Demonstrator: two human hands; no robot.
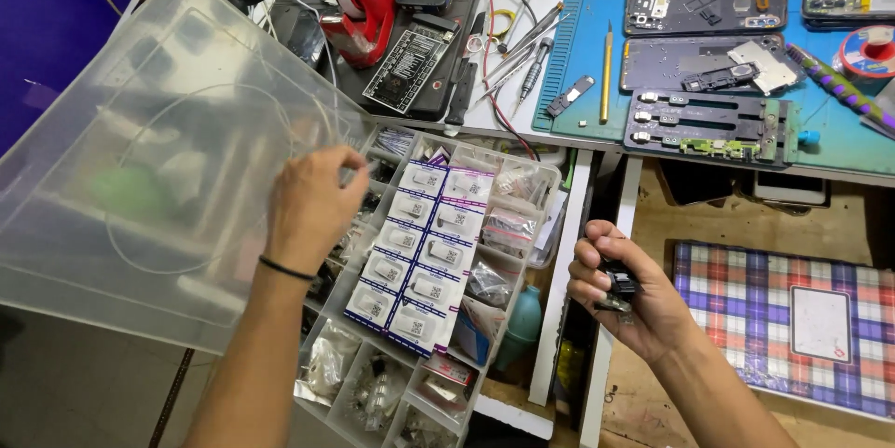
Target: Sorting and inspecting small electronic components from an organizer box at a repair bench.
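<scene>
While the left hand (312,206) pinched the edge of the clear lid (158,150) and held it tilted up, the parts box (438,261) stood open below it, jutting past the front edge of the desk (559,126) with much of its body apparently unsupported. The right hand (625,303) was closed around a small black part (617,282), held out in the open beyond the box's right side, above the gap beside the desk.

The likeliest trouble lay with the box itself. Its compartments held small bags and rows of white blister packs (419,252), and with the lid gripped only by fingertips, a slip could have let the lid drop or the whole box tip off the front edge and scatter everything on the floor. The small black part was a second risk: a loosened grip there would have sent it down into the dark gap, where it would have been hard to find.

Further back on the desk, a blue work mat (578,56) carried opened phones (704,2), and tweezers and screwdrivers (527,47) lay near its left edge. A swing of the raised lid could have swept those loose tools. A plaid cloth (746,308) lay on a lower wooden surface at the right.
</scene>
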